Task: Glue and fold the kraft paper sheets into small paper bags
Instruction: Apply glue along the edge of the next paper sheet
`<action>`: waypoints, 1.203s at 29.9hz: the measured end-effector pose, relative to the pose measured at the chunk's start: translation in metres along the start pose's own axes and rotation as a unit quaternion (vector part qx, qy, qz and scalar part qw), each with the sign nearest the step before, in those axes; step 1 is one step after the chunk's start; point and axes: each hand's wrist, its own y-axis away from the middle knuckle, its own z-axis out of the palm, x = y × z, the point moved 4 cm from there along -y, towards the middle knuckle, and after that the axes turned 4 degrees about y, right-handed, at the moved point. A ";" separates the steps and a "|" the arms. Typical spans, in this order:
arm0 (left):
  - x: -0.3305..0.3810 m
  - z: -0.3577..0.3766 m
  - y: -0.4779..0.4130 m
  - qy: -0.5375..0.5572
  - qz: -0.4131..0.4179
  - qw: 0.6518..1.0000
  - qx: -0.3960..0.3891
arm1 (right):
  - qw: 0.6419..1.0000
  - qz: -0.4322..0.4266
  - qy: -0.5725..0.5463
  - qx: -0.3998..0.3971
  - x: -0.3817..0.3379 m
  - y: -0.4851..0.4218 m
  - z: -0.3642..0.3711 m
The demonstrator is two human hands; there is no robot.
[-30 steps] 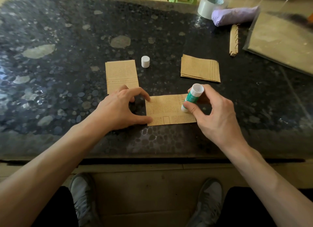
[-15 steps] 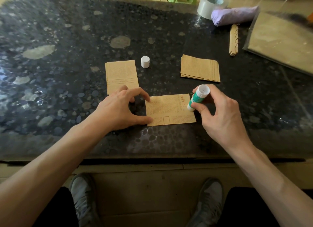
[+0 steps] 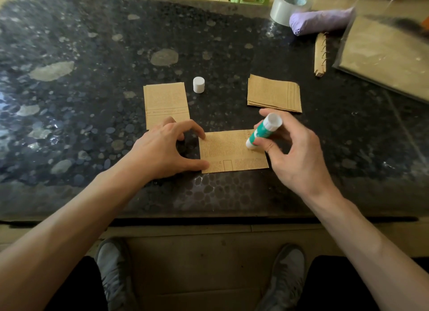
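A printed kraft paper sheet (image 3: 228, 151) lies flat near the front edge of the dark stone table (image 3: 92, 78). My left hand (image 3: 162, 148) pins its left edge with thumb and index fingertip. My right hand (image 3: 292, 152) grips a green and white glue stick (image 3: 263, 130), tilted, its tip down on the sheet's right side. The glue stick's white cap (image 3: 199, 84) stands further back. A folded kraft piece (image 3: 166, 105) lies behind my left hand. A small stack of kraft sheets (image 3: 275, 93) sits behind my right hand.
At the back right are a roll of clear tape (image 3: 286, 6), a purple bundle (image 3: 322, 21), a strip of spiral-bound kraft paper (image 3: 320, 54) and a clear plastic-covered pack of brown sheets (image 3: 385, 53). An orange stool and a green stool stand beyond the table.
My right hand has shifted the glue stick along the sheet's right side, out toward the edge and back onto the paper. My left hand has stayed put on the left edge.
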 end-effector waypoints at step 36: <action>0.001 0.000 0.000 0.003 -0.004 1.000 -0.006 | 0.998 -0.005 0.021 0.062 0.002 -0.006 -0.016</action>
